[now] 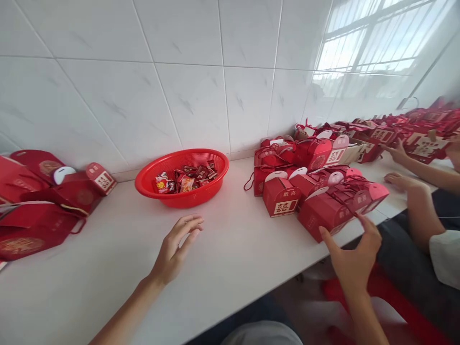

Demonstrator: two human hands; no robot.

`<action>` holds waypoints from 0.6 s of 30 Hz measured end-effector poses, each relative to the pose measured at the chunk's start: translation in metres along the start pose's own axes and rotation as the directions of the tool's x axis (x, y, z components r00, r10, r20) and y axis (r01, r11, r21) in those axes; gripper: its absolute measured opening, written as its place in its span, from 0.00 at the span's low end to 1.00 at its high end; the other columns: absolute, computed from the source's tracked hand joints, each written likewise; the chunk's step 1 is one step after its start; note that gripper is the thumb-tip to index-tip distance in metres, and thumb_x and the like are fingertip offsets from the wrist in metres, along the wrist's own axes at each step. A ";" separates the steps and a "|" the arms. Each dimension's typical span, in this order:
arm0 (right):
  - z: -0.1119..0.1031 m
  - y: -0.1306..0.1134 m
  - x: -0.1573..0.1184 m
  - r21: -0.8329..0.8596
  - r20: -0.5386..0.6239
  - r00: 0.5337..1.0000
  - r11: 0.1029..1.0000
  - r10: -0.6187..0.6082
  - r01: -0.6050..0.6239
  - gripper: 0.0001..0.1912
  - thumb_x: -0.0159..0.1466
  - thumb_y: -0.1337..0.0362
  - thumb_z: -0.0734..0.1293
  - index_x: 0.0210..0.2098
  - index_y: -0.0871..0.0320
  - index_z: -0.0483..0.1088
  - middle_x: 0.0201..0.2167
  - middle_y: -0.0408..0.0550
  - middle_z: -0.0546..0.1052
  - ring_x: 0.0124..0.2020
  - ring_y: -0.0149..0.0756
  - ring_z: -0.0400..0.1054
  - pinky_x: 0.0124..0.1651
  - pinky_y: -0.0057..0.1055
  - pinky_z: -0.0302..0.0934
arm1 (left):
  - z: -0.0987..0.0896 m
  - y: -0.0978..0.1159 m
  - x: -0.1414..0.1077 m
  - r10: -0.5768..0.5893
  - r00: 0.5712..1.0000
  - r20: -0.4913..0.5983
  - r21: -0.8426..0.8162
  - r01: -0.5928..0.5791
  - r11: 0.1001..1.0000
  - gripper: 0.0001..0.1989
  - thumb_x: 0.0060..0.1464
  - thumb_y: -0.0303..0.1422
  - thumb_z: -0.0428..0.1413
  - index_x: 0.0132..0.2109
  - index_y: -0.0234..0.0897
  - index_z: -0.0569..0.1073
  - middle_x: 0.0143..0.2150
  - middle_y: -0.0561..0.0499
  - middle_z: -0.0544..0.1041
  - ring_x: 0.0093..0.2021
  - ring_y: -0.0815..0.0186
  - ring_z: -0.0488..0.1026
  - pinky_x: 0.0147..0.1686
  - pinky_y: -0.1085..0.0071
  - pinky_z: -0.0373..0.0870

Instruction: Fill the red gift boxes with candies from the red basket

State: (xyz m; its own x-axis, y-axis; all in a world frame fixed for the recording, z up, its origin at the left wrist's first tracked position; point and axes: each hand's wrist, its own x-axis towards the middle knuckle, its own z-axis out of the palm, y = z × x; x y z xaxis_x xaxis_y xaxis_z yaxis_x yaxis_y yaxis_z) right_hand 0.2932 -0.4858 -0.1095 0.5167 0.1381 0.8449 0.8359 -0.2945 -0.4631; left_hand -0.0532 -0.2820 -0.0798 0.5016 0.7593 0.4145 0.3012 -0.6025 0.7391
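My left hand [176, 249] hovers over the white table with its fingers loosely curved and apart, holding nothing. Just beyond it stands a red plastic basket [181, 199] with several small wrapped candies [194, 178] inside. On the right, my right hand [354, 258] spans the near end of a red gift box [325, 211], thumb on one side and fingers at the other. That box rests on the table beside another upright red box [282, 195] with a cream label. Its far side and the contact of some fingers are hidden.
Red boxes [39, 225] are piled at the left. Many more red boxes [424, 139] line the wall at the far right, where another person's hands [409, 184] are over the table. A tiled wall [190, 105] bounds the back of the table [230, 268].
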 end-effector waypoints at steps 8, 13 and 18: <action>-0.008 -0.025 -0.043 0.194 0.143 0.988 0.977 0.060 -0.087 0.10 0.66 0.59 0.69 0.31 0.56 0.72 0.25 0.43 0.74 0.26 0.34 0.67 0.35 0.32 0.62 | 0.000 -0.002 0.003 -0.004 1.000 0.007 0.007 0.004 1.000 0.18 0.65 0.45 0.50 0.51 0.42 0.77 0.53 0.46 0.75 0.47 0.60 0.78 0.50 0.62 0.76; 0.005 -0.030 -0.038 0.195 0.379 0.920 0.963 0.103 -0.188 0.14 0.65 0.55 0.65 0.39 0.58 0.76 0.36 0.52 0.81 0.32 0.41 0.74 0.39 0.37 0.67 | 0.002 0.000 0.001 -0.010 1.000 0.001 0.000 0.010 1.000 0.18 0.65 0.45 0.50 0.51 0.41 0.77 0.53 0.45 0.75 0.45 0.61 0.77 0.50 0.60 0.76; 0.016 -0.022 -0.032 0.105 0.426 0.878 0.952 0.217 -0.287 0.21 0.60 0.50 0.65 0.42 0.60 0.77 0.40 0.58 0.82 0.36 0.48 0.76 0.42 0.43 0.68 | 0.003 0.000 0.000 -0.006 1.000 0.012 -0.030 0.006 1.000 0.16 0.66 0.42 0.50 0.51 0.41 0.77 0.54 0.44 0.74 0.46 0.62 0.76 0.52 0.61 0.75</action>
State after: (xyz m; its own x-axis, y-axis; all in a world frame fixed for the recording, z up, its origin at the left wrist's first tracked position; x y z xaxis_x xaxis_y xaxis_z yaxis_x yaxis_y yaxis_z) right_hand 0.2610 -0.4688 -0.1305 0.7144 0.4598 0.5275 0.6674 -0.2211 -0.7111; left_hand -0.0508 -0.2825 -0.0808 0.5096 0.7597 0.4040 0.2800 -0.5904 0.7570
